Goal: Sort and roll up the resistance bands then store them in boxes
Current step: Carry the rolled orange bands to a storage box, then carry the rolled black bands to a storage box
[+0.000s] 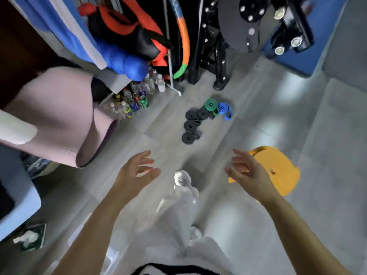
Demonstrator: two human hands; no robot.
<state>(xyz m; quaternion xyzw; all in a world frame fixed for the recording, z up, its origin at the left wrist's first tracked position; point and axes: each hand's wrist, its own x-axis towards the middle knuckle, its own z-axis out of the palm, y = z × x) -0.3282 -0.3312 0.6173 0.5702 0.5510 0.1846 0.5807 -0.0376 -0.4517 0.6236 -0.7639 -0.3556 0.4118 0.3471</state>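
1. The left hand [139, 169], lower centre of the frame, is held out over the floor [258, 120]. Its fingers are spread and nearly straight, and it holds nothing.
2. The right hand [247, 172], right of centre, is also wide open with its fingers slightly bent. It is empty and shows in front of an orange stool [282, 171].
3. Between the hands, a white shoe [181, 178] points up the frame.
4. The bands lie on the floor at mid-frame, well above both hands. The black rolls [190, 125] form a curved row with a green roll [211, 104] at its upper end. A blue band [225, 111] is just right of the green roll, and its tail is loose.
5. A pink mat [59, 116] fills the left of the frame, with bottles [135, 100] clustered beside it.
6. A black rack [218, 56] and a hoop [184, 46] stand at the top of the frame.
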